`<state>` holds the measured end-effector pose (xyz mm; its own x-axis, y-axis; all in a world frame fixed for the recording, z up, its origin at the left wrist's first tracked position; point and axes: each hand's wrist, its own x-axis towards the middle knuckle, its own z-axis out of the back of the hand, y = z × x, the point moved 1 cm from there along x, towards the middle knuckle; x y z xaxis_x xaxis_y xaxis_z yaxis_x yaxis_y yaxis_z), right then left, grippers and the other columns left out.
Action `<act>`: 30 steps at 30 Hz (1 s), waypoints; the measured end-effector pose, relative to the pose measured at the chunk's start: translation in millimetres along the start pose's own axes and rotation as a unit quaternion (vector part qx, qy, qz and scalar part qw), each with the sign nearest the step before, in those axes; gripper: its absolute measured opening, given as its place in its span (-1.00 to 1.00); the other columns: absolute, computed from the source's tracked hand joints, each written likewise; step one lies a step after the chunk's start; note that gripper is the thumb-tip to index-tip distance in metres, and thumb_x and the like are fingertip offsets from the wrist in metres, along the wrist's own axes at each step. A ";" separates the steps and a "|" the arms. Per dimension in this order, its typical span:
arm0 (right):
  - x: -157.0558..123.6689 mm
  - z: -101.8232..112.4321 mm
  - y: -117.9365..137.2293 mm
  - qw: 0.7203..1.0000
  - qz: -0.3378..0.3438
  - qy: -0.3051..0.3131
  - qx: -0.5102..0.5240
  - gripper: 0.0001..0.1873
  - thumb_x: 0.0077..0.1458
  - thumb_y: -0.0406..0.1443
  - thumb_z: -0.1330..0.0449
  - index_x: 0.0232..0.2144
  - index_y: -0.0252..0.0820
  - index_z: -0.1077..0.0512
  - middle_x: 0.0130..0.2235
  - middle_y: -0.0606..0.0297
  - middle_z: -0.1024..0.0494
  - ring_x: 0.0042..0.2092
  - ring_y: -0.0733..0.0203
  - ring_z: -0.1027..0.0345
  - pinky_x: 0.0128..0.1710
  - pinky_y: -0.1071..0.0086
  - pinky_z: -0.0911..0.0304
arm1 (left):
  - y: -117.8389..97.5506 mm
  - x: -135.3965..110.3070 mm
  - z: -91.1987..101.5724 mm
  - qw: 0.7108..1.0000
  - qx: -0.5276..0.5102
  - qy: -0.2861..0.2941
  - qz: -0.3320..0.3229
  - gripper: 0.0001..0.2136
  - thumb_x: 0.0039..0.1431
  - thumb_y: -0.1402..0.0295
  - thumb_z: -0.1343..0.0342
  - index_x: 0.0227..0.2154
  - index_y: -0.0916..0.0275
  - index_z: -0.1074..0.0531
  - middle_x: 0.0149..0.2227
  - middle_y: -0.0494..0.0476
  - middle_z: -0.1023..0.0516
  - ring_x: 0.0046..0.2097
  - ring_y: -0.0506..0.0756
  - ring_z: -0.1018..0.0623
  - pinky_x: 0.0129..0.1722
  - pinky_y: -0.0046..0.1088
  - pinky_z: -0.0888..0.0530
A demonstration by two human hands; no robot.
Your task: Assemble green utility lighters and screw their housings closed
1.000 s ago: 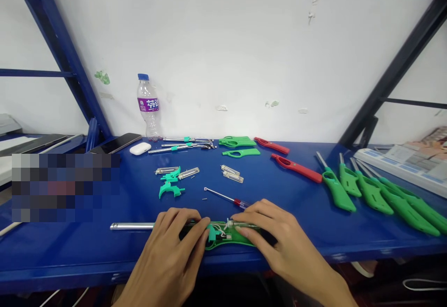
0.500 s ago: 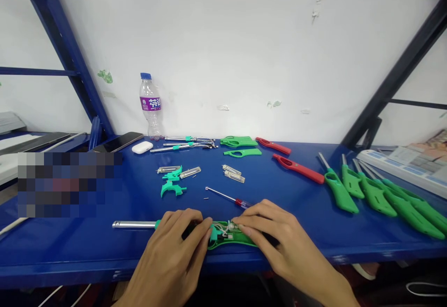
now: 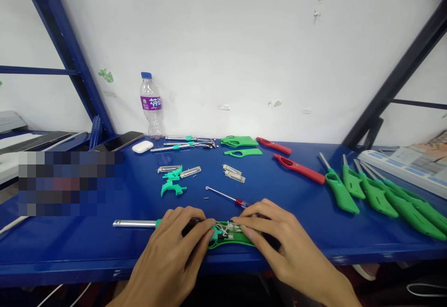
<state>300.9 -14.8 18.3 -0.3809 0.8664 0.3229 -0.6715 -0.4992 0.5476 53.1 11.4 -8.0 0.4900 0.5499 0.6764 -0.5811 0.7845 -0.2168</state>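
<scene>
A gas lighter's green half shell (image 3: 239,238) lies open at the table's front edge, its metal tube (image 3: 135,223) pointing left. Inside it are thin wires and a teal trigger (image 3: 216,233). My left hand (image 3: 172,246) presses over the tube end and trigger, fingers closed on the lighter. With thumb and fingertips, my right hand (image 3: 279,232) pinches a small clear fuel tank (image 3: 233,226) at the shell's right part; the fingers partly cover it. Just beyond the right fingers lies a red-handled screwdriver (image 3: 226,196).
Loose teal triggers (image 3: 172,188), clear fuel tanks (image 3: 233,173) and tiny screws lie mid-table. Behind them are metal tubes (image 3: 181,146), green shells (image 3: 240,141) and red shells (image 3: 298,169). Several green lighters (image 3: 340,193) lie right; a bottle (image 3: 152,106) stands at the wall.
The clear fuel tank now lies flatter in the shell under my right fingertips. My left fingers have shifted very slightly right over the trigger.
</scene>
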 end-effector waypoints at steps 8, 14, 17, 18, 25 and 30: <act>-4.1 -1.0 -1.8 0.997 0.029 -0.064 0.011 -0.70 0.50 -0.29 -0.15 0.18 0.15 -0.47 0.04 0.42 -0.62 0.06 0.19 -0.44 0.11 0.23 -0.35 | -2.1 -2.9 -3.2 1.000 0.013 -0.011 -0.008 -0.83 0.51 0.38 -0.11 0.07 0.17 -0.47 -0.05 0.17 -0.52 -0.04 0.22 -0.53 0.03 -0.12 -0.49; -5.0 -1.3 0.0 0.992 0.091 -0.083 0.005 -0.68 0.45 -0.40 -0.17 0.11 0.10 -0.49 -0.05 0.45 -0.65 0.03 0.17 -0.37 0.06 0.25 -0.35 | -1.1 -3.4 -3.4 1.000 -0.002 -0.005 0.011 -0.87 0.52 0.35 -0.10 0.02 0.15 -0.47 -0.07 0.16 -0.50 -0.07 0.20 -0.55 0.02 -0.11 -0.55; -4.8 -1.9 -0.2 0.991 0.101 -0.088 -0.003 -0.69 0.44 -0.43 -0.17 0.08 0.07 -0.51 -0.09 0.45 -0.67 0.00 0.15 -0.36 0.04 0.23 -0.35 | 0.2 -4.3 -3.8 1.000 -0.002 -0.002 0.016 -0.87 0.53 0.33 -0.08 0.03 0.14 -0.46 -0.07 0.16 -0.50 -0.07 0.19 -0.57 0.05 -0.11 -0.55; -4.6 -1.9 -0.1 0.991 0.102 -0.090 -0.003 -0.69 0.44 -0.43 -0.17 0.07 0.06 -0.51 -0.10 0.44 -0.67 -0.01 0.14 -0.36 0.03 0.23 -0.35 | 0.4 -4.5 -3.9 1.000 -0.003 0.000 0.015 -0.87 0.53 0.33 -0.08 0.03 0.14 -0.46 -0.06 0.15 -0.50 -0.07 0.19 -0.57 0.06 -0.11 -0.55; -3.9 0.2 2.8 0.995 0.078 -0.064 0.003 -0.70 0.42 -0.44 -0.15 0.03 0.02 -0.56 -0.10 0.33 -0.65 -0.01 0.08 -0.39 0.02 0.16 -0.35 | -3.0 -1.0 -0.6 1.000 0.007 0.009 0.005 -0.85 0.52 0.39 -0.07 0.05 0.13 -0.45 -0.06 0.15 -0.53 -0.10 0.20 -0.58 -0.04 -0.12 -0.51; -4.7 0.1 4.9 0.997 0.068 -0.043 -0.001 -0.76 0.41 -0.41 -0.17 -0.02 0.00 -0.55 -0.08 0.27 -0.61 0.00 0.05 -0.40 0.03 0.13 -0.34 | -3.6 1.4 0.9 1.000 0.011 0.025 0.000 -0.83 0.51 0.42 -0.07 0.06 0.12 -0.45 -0.07 0.14 -0.52 -0.13 0.21 -0.56 -0.02 -0.07 -0.43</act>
<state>299.5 -21.3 19.5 -0.4124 0.7873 0.4583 -0.6191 -0.6113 0.4929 55.3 9.1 -5.6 0.5207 0.5641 0.6408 -0.5947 0.7782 -0.2018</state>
